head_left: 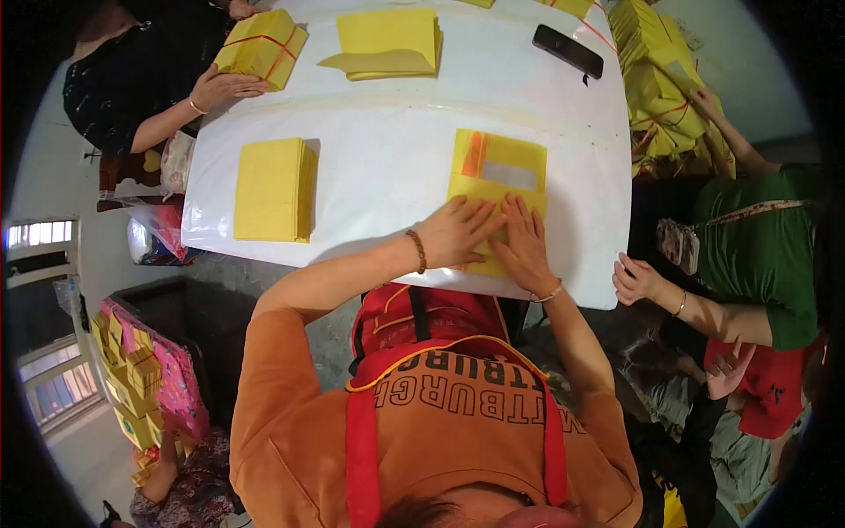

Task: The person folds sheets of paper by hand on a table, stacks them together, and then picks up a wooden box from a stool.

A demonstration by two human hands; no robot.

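Observation:
On the near right part of the white table (387,167) lies a yellow joss paper (515,151) with an orange band and a silver-grey patch. Its near part is folded over the rest. My left hand (458,231), with a brown bead bracelet at the wrist, rests flat on the fold, fingers stretched out. Beside it, my right hand (525,242) presses on the same fold, fingers long and flat, a bangle at its wrist. How many sheets lie under my hands I cannot tell. To the left sits a neat stack of yellow paper (271,189), apart from both hands.
Across the table are another yellow stack (389,44) with a lifted sheet, and a black phone (568,51). At the far left a co-worker's hand (227,85) touches a tied yellow bundle (261,48). A person in green (748,229) stands at the right, near piled yellow bundles (656,79).

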